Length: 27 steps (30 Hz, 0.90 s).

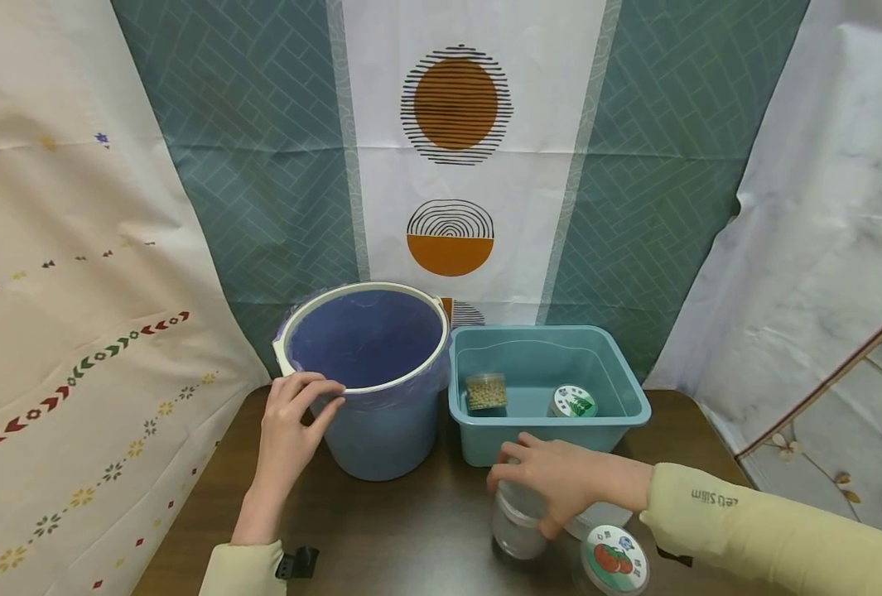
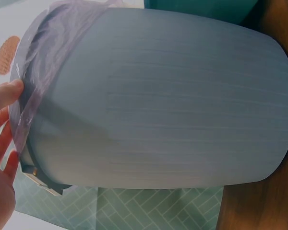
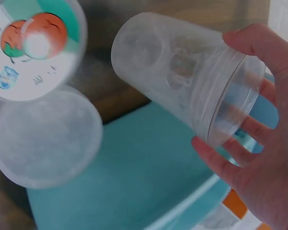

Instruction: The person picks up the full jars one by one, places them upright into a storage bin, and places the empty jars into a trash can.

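Note:
At the near left of the rim of a blue trash can [image 1: 384, 443], my left hand [image 1: 291, 422] pinches the edge. Its thumb [image 2: 9, 91] lies against the thin purple bag [image 2: 43, 72] folded over that rim. My right hand [image 1: 552, 476] grips a clear plastic jar [image 3: 168, 67] around its wide end, in front of a teal bin. The jar looks see-through, with nothing visible inside. Close beside this hand stand a jar with a tomato-picture lid [image 1: 614, 559] and another container with a plain whitish lid [image 3: 48, 139].
The teal bin [image 1: 552, 434] stands right of the trash can and holds a jar of small pale beans [image 1: 487, 391] and one with a green-leaf lid [image 1: 573, 402]. Brown table [image 1: 381, 538] lies in front. Patterned cloths [image 1: 262, 124] hang behind and at the sides.

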{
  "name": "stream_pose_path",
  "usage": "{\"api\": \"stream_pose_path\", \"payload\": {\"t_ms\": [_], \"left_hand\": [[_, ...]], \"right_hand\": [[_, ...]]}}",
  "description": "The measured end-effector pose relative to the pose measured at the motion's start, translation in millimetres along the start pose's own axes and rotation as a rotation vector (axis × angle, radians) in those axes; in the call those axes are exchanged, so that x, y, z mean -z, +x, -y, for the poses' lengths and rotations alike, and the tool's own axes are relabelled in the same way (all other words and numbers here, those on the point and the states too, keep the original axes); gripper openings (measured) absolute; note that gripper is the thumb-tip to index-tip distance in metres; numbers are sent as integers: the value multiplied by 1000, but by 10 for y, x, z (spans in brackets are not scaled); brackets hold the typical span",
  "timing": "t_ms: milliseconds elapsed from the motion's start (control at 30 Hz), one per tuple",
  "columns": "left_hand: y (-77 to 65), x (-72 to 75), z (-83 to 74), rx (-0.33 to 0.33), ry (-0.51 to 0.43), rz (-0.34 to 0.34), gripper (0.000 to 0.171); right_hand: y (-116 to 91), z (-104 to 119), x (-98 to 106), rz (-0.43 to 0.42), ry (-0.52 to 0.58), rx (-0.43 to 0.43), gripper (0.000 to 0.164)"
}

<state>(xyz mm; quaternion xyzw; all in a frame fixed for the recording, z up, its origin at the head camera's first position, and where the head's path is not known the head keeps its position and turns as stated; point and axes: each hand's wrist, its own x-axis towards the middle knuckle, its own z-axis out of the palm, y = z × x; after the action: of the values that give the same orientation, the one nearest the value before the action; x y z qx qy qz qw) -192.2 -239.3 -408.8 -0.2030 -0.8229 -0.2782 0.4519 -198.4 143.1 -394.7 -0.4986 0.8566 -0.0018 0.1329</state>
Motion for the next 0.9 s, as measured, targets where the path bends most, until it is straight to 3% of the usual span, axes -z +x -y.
{"api": "stream_pose_path", "payload": {"t_ms": [567, 900], "left_hand": [[-19, -1, -4, 24, -14, 0, 24], [-26, -12, 17, 23, -22, -4, 24]], "right_hand": [[165, 182, 887, 53, 63, -21, 63], [246, 276, 1409, 54, 17, 31, 64]]}}
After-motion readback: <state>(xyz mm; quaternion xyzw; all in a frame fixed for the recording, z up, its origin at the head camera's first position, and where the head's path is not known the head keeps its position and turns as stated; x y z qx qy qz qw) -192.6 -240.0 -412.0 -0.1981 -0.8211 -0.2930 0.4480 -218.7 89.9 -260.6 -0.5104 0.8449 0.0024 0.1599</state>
